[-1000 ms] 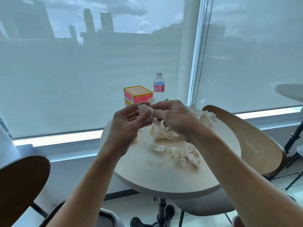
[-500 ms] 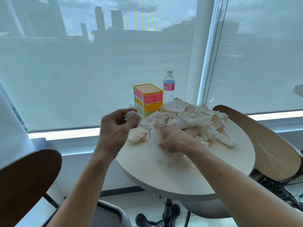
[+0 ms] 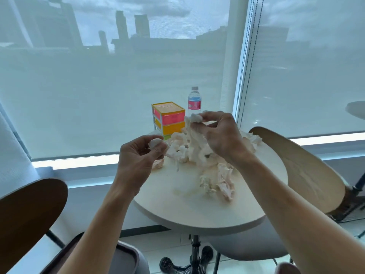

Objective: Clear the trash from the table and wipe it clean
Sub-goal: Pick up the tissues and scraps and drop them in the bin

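Paper in my left hand: my left hand (image 3: 136, 155) pinched a small white wad (image 3: 155, 142) between thumb and fingertips, held above the table's near-left edge.
Paper in my right hand: my right hand (image 3: 219, 135) was curled round another crumpled tissue piece (image 3: 196, 118), raised higher than the left (just in front of the bottle).
Heap: the crumpled tissue pile (image 3: 194, 153) lay on the round pale table (image 3: 197, 210), spreading from below my right hand toward the near right, one loose scrap (image 3: 158, 164) just beside my left hand.
Behind the heap: a stacked box in pink, orange and green (image 3: 168, 119) stood at the far edge, a water bottle (image 3: 194, 101) beside it.
Around: a light wooden chair (image 3: 304, 171) stood to the right, a dark chair (image 3: 29, 214) to the left.
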### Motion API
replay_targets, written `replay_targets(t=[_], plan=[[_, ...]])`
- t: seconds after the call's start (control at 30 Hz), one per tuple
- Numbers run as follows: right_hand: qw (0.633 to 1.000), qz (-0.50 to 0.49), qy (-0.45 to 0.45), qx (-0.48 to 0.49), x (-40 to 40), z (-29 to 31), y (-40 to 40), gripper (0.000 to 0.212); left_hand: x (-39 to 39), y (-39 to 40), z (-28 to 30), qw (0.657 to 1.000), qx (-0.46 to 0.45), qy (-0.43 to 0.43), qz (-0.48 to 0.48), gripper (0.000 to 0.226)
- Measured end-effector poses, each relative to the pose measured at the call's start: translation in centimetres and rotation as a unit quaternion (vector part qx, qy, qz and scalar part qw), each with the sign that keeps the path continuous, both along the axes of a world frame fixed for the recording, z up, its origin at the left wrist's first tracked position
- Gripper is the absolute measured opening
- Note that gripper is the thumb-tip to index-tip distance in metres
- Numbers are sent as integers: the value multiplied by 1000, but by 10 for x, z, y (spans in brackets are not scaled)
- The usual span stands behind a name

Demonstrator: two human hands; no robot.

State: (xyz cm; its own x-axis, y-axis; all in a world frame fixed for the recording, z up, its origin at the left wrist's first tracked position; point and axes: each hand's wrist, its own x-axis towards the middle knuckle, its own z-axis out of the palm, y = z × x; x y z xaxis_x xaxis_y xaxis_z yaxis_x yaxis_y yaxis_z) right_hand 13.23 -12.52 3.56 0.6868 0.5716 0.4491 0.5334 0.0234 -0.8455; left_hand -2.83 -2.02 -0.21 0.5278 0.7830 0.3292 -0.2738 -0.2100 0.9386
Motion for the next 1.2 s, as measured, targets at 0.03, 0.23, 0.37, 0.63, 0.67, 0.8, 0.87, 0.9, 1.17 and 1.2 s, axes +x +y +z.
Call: replay_targets(t=[0.03, 0.23, 0.37, 0.63, 0.67, 0.8, 0.87, 0.9, 1.17, 1.2], plan=[[1000, 2, 19, 18, 2, 3, -7, 16, 3, -5, 0, 1000, -1, 4, -1, 14], [992, 28, 80, 95, 14, 12, -64, 10, 19, -45, 2, 1000, 14, 10, -18, 14], [987, 38, 95, 123, 21, 14, -105, 15, 26, -76, 8, 1000, 5, -2, -27, 15], [989, 29, 109, 98, 43, -1, -186, 11, 42, -147, 13, 997, 14, -12, -79, 24], [990, 25, 111, 87, 46, -7, -196, 13, 45, -156, 12, 996, 18, -8, -86, 25], [992, 11, 118, 52, 53, -29, -233, 8, 53, -189, 3, 994, 23, 15, -110, 23], [992, -5, 117, 36, 54, -41, -251, 11, 57, -207, -3, 991, 33, 30, -124, 21], [992, -7, 122, 30, 54, -48, -260, 10, 59, -215, -6, 990, 40, 37, -131, 20], [979, 0, 184, -82, 54, -124, -320, 17, 67, -269, -38, 981, 45, 87, -167, 22], [977, -2, 193, -95, 52, -136, -324, 19, 68, -275, -42, 981, 43, 88, -167, 21]])
